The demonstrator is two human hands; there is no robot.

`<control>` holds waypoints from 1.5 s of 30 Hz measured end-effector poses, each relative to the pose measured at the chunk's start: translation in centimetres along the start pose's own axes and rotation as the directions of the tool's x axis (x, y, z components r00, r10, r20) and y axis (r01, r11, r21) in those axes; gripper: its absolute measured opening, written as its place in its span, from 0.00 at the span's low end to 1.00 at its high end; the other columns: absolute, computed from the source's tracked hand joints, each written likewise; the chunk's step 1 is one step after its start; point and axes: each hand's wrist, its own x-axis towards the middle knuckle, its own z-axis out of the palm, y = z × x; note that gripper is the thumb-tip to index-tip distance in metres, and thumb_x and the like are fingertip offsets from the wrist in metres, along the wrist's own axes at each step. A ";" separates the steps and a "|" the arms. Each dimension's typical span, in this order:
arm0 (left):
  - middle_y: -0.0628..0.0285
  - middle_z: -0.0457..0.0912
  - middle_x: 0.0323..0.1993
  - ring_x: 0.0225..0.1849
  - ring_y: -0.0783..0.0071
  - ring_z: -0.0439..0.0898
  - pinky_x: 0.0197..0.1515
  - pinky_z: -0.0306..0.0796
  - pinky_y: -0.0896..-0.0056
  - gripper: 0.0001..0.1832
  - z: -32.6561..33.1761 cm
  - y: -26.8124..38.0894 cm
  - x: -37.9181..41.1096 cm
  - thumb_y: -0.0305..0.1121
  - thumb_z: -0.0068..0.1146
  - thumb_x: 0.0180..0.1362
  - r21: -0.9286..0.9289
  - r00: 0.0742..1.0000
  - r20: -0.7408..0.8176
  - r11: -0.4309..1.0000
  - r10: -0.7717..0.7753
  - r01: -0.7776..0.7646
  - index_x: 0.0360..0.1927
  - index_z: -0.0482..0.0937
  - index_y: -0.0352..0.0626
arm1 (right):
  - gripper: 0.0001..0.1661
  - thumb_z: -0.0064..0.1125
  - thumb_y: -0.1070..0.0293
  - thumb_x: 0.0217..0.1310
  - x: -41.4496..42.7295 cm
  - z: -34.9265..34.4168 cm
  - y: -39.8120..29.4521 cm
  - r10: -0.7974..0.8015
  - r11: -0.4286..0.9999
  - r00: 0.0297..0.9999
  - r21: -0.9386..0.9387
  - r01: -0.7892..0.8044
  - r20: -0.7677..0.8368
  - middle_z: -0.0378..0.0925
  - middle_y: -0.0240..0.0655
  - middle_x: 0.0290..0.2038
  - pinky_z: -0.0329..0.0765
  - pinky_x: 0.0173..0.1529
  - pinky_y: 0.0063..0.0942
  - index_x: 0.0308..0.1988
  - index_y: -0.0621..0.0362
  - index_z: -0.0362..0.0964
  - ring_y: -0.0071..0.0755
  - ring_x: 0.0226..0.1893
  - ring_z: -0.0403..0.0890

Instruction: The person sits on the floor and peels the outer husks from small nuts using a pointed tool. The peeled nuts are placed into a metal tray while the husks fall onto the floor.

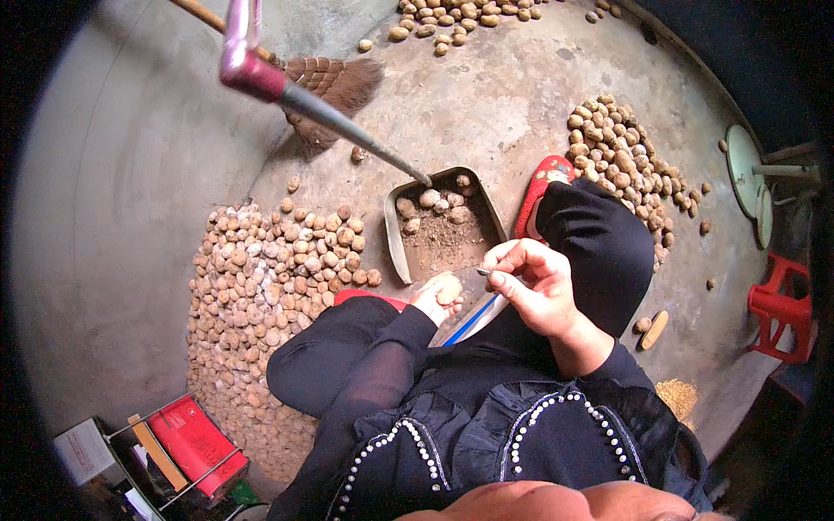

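In my left hand [431,302] I hold a pale, rounded tuber [449,290] against the fingers, just below the open front of a dustpan. My right hand [535,284] is raised beside it, thumb and forefinger pinching a small dark, thin object [483,272]; I cannot tell what it is. The two hands are apart. Beyond them lies the dustpan [395,247], with several tubers [429,198] and loose soil [443,239] inside. Its long metal handle [352,133] slants up to the left. Between my legs shows a blue-and-white strip [470,320], partly hidden by the right hand.
A wide heap of tubers [260,293] covers the floor at left; another pile [619,153] lies beyond my right knee, and more [456,16] at the top. A brown fibre broom [339,84] rests behind the handle. A red plastic stool [778,306] stands far right, a red box [192,443] lower left.
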 end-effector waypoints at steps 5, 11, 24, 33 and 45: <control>0.73 0.58 0.11 0.13 0.78 0.61 0.22 0.64 0.74 0.15 5.1 3.1 5.9 0.37 0.41 0.59 -0.050 0.901 0.419 0.994 0.110 -0.098 0.17 0.60 0.52 | 0.04 0.54 0.79 0.53 -0.1 -1.1 0.3 0.062 0.984 0.997 0.173 -0.052 -0.055 0.73 0.40 0.33 0.74 0.33 0.20 0.28 0.64 0.66 0.23 0.27 0.74; 0.56 0.70 0.26 0.27 0.63 0.70 0.32 0.67 0.68 0.09 15.9 20.4 9.7 0.34 0.41 0.56 0.045 0.617 0.381 0.653 0.688 -0.756 0.30 0.67 0.37 | 0.05 0.56 0.79 0.51 0.2 -1.7 -1.1 0.125 0.938 0.988 0.334 -0.090 -0.085 0.74 0.39 0.34 0.70 0.41 0.23 0.27 0.63 0.67 0.25 0.35 0.73; 0.53 0.74 0.39 0.36 0.63 0.77 0.35 0.73 0.67 0.21 8.1 13.4 8.0 0.31 0.43 0.59 0.025 0.890 0.311 0.933 0.334 -0.358 0.56 0.60 0.40 | 0.05 0.56 0.77 0.53 1.1 -0.1 -0.3 0.115 0.954 0.991 0.271 -0.129 0.067 0.73 0.42 0.34 0.75 0.33 0.20 0.29 0.64 0.66 0.25 0.29 0.75; 0.52 0.76 0.41 0.36 0.62 0.78 0.36 0.74 0.65 0.19 -5.7 6.6 4.8 0.32 0.43 0.58 -0.093 0.933 0.165 0.947 0.320 -0.309 0.53 0.63 0.41 | 0.07 0.58 0.75 0.52 1.6 2.9 1.3 0.241 0.954 0.965 0.159 -0.255 0.105 0.74 0.35 0.32 0.70 0.35 0.19 0.27 0.62 0.67 0.20 0.29 0.71; 0.66 0.68 0.15 0.14 0.72 0.65 0.19 0.64 0.71 0.11 -22.6 10.3 6.6 0.34 0.45 0.56 -0.527 0.747 -0.618 0.576 0.245 -0.625 0.19 0.67 0.47 | 0.07 0.59 0.74 0.51 1.6 6.2 7.4 0.446 0.877 0.883 -0.267 -0.399 0.145 0.74 0.31 0.32 0.68 0.35 0.16 0.26 0.60 0.68 0.16 0.29 0.70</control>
